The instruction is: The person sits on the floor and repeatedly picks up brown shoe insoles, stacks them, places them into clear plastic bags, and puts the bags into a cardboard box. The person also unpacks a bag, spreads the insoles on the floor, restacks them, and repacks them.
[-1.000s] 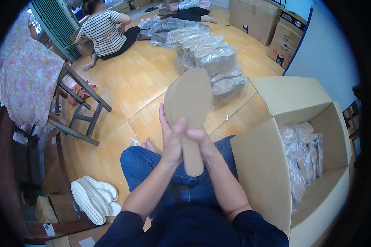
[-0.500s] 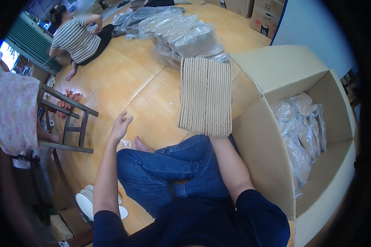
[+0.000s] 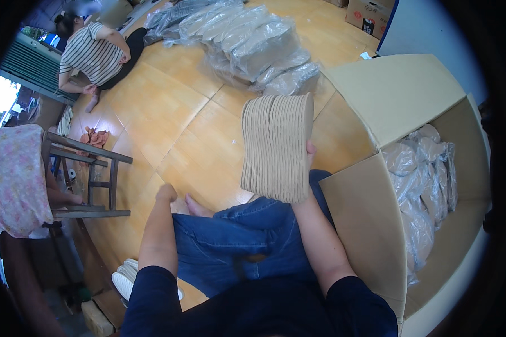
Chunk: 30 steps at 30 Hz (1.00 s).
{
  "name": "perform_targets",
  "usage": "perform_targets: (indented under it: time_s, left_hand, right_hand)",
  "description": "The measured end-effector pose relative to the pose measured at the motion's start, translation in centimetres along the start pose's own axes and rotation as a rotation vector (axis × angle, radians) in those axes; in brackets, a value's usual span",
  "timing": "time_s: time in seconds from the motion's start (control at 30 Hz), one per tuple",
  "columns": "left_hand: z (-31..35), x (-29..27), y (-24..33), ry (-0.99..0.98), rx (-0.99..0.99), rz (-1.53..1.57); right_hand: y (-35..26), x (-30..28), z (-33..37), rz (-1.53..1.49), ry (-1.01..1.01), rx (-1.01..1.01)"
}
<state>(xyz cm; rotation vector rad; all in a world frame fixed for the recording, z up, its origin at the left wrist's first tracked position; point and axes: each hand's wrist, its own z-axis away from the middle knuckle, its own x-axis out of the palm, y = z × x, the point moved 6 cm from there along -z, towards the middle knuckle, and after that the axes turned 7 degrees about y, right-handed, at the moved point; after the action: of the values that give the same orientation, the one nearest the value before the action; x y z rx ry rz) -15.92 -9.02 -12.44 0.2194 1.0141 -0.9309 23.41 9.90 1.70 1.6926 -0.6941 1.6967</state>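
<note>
Grasping the stack of tan sole-shaped sheets (image 3: 272, 150) is your right hand (image 3: 311, 150). Its thumb shows at the right side of the stack; the remaining fingers are hidden behind the sheets. The stack stands nearly upright in front of your right knee, with its layered edges turned toward you and the flat face of the end sheet partly visible on the right.

Your left hand (image 3: 166, 193) is near your left knee, well apart from the stack. Its fingers are turned out of view, so you cannot tell whether they are clenched or released. Your legs, in blue jeans (image 3: 236, 230), are folded on the tiled floor (image 3: 199, 137).

To your right, just beside your leg, note the open cardboard box (image 3: 365, 224); inside it lie plastic-wrapped tan pieces (image 3: 419, 194). Beyond the stack, a row of similar wrapped bundles (image 3: 247, 48) rests on the floor.

To your left, locate the wooden stool (image 3: 113, 185) with a floral cloth (image 3: 17, 180), reddish scraps (image 3: 94, 137) behind it, and white soles (image 3: 123, 283) partly covered by your left arm. At the upper left, a person in a striped top (image 3: 95, 53) sits on the floor.
</note>
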Motion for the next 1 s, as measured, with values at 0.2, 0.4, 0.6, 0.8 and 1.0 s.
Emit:
perform_targets:
  time_s: [0.2,0.4,0.6,0.8,1.0]
  left_hand:
    - [5.4,-8.6,2.6,0.804,-0.008,0.365]
    - [11.2,-17.5,3.6,1.071,0.233,1.49]
    - [9.8,-18.7,3.1,0.816,0.418,2.109]
    - [2.7,-5.9,5.1,0.49,-0.008,1.288]
    - [1.6,-2.3,4.6,0.483,-0.242,1.005]
  right_hand:
    - [1.0,0.2,0.4,0.117,0.08,0.031]
    - [1.8,1.6,0.8,0.177,0.05,0.045]
    - [1.6,1.3,0.8,0.272,0.118,0.01]
    - [0.7,-0.5,0.9,0.296,0.209,-0.048]
    - [-0.1,-1.9,0.4,0.382,0.284,-0.113]
